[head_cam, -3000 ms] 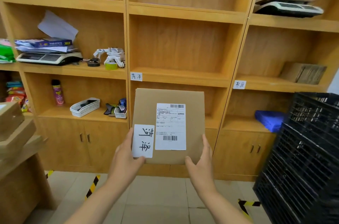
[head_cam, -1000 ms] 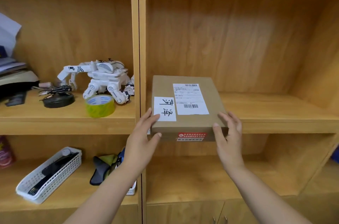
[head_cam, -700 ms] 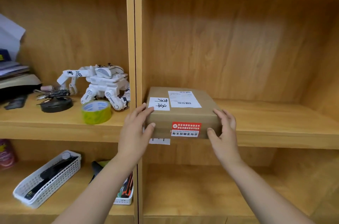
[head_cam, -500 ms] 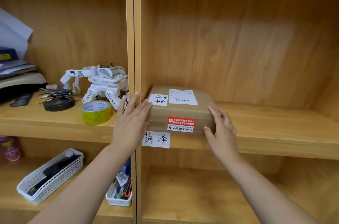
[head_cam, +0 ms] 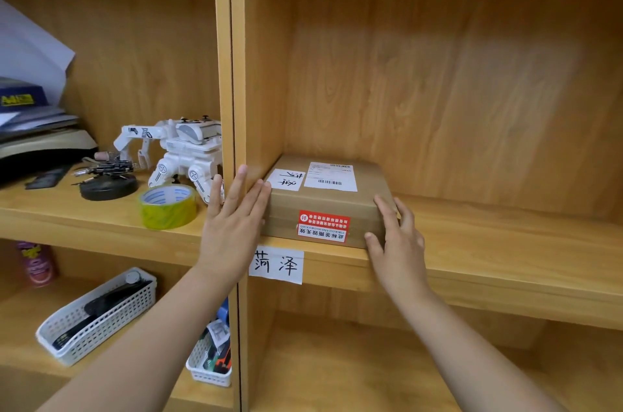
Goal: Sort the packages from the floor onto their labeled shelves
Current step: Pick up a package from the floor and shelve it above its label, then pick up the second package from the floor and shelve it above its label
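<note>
Head view takes in a wooden shelving unit [head_cam: 472, 243], its middle bay filling the frame from 12 to 4 o'clock. Half a second ago the brown package [head_cam: 328, 206] sat nearer the front lip; it now lies flat, pushed deeper and tucked against the bay's left wall, directly above the handwritten shelf label [head_cam: 276, 265]. A white slip on its lid seems to carry matching characters, though turned away, so this parcel looks correctly filed and the placing step nearly over. At 9 o'clock the neighbouring bay holds a white toy robot [head_cam: 178, 152], a yellow-green tape roll [head_cam: 167, 206] and stacked papers. At 7 o'clock below, a long white basket [head_cam: 97, 320] holds dark tools, and a smaller white basket [head_cam: 209, 366] near 6 o'clock holds bright odds and ends I can't identify. Left hand [head_cam: 232, 226] is spread flat, fingertips touching the package's near left corner; right hand [head_cam: 394, 239] rests with loose fingers against its right front corner. Neither is clamped on it; both look ready to let go
</note>
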{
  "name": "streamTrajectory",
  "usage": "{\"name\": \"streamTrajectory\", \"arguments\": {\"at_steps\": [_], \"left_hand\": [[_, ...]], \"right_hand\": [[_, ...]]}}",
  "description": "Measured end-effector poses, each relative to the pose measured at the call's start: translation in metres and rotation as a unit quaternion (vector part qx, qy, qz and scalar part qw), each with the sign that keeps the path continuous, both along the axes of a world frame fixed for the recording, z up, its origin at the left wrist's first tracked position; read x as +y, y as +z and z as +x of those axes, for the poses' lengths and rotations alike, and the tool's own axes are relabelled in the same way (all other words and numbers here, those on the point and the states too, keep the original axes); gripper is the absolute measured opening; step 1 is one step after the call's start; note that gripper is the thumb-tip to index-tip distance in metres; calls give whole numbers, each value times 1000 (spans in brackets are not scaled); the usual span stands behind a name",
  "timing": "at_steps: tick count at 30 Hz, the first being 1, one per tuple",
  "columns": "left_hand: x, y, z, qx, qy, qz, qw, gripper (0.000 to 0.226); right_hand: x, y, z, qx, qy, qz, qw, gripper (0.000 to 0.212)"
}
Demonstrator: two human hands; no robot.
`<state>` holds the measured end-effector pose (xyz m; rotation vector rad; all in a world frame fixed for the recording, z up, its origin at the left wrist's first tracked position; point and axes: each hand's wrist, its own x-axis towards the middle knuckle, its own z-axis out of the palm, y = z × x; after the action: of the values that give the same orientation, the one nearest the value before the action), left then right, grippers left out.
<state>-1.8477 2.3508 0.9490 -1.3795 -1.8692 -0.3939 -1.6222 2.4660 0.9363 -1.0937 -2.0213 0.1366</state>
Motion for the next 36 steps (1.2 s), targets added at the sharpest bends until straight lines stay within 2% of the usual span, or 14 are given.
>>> {"name": "streamTrajectory", "arguments": {"at_steps": [5, 9, 17, 22, 28, 32, 36], "left_hand": [[1, 1, 16, -12, 3, 20, 1000, 58], [5, 2, 31, -2, -80, 10, 997, 54], [31, -9, 67, -64, -275, 0, 959, 51], [43, -31, 102, -74, -408, -30, 910, 52], [32, -63, 176, -101, -533, -114, 832, 52], [6, -78, 243, -135, -597, -188, 768, 53], [-35, -83, 314, -134, -663, -236, 698, 52]], "right_hand": [[1, 0, 3, 11, 15, -14, 1000, 79], [-6, -3, 6, 22, -2, -25, 999, 92], [-38, -17, 37, 12, -116, -63, 991, 83], [-73, -36, 69, 4, -212, -81, 974, 78], [-139, -63, 126, -5, -309, -103, 946, 78], [-199, -82, 180, 7, -377, -113, 919, 72], [-272, -93, 231, 15, -460, -134, 877, 67]]}}
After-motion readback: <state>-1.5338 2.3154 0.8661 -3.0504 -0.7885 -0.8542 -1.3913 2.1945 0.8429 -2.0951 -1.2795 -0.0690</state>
